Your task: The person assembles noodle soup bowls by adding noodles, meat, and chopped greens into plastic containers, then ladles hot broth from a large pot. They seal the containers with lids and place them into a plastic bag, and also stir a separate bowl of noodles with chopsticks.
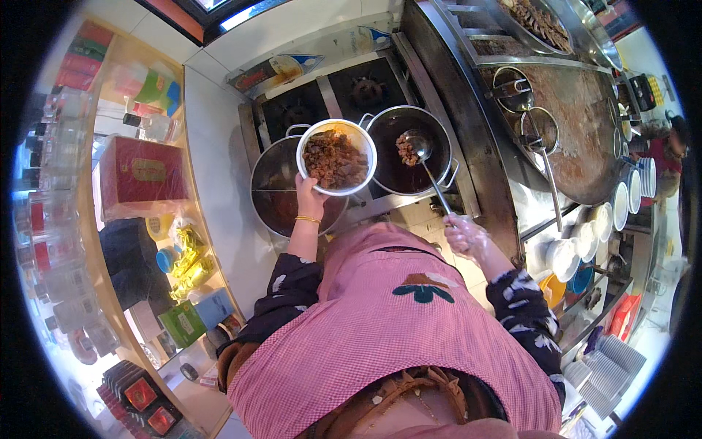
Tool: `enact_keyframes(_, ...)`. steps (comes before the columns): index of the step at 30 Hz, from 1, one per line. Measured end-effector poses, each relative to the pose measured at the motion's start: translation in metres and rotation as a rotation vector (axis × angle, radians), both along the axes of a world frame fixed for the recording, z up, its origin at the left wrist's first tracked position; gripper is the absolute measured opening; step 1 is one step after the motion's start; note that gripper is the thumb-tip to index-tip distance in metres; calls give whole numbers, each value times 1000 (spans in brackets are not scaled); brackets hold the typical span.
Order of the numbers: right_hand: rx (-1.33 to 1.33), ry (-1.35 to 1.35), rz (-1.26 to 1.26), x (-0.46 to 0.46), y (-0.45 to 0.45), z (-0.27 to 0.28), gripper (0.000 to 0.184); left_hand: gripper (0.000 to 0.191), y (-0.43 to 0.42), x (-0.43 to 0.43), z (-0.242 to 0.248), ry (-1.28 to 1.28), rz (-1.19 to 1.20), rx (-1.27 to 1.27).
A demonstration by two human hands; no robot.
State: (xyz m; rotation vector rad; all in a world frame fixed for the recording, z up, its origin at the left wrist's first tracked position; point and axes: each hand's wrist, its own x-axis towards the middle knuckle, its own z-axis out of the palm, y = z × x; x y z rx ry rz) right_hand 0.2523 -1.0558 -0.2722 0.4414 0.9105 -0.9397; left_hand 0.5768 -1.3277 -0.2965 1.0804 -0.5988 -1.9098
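Note:
My left hand (pixel 310 198) grips the near rim of a white bowl (pixel 371 164), tilted a little towards me. Chunks of dark reddish-brown cooked meat (pixel 335 162) lie inside it. In my right hand (pixel 466 237), which wears a clear plastic glove, is the handle of a metal ladle (pixel 436 184). The ladle's head is over the right stock pot (pixel 408 112), with small meat pieces (pixel 406 151) beside or in it. Dark liquid fills that pot. Below the bowl, and partly hidden by it, stands a left pot (pixel 274 211) with a divider and dark liquid.
Behind the pots is a gas stove (pixel 364 88). To the right, a metal counter holds a large griddle pan (pixel 581 137), strainers (pixel 540 129) and stacked white bowls (pixel 565 258). A wooden shelf (pixel 211 241) on the left carries a red box (pixel 145 178) and packages.

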Motion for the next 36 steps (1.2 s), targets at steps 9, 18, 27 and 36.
enact_keyframes(9, -405, 1843, 1578, 24, -3, -89, 26, 49, 12, 4, -2, 23, -13, 17)
enact_keyframes(18, -299, 1895, 1057, 22, 23, -13, 42, 51, 17, -9, -3, 3, -3, 63)
enact_keyframes(27, -249, 1176, 694, 36, 35, 120, 23, 39, 11, -32, 8, -135, -23, 67)
enact_keyframes(36, -12, 1390, 1081, 52, 9, 127, 33, 51, 7, -67, 30, -184, -97, 135)
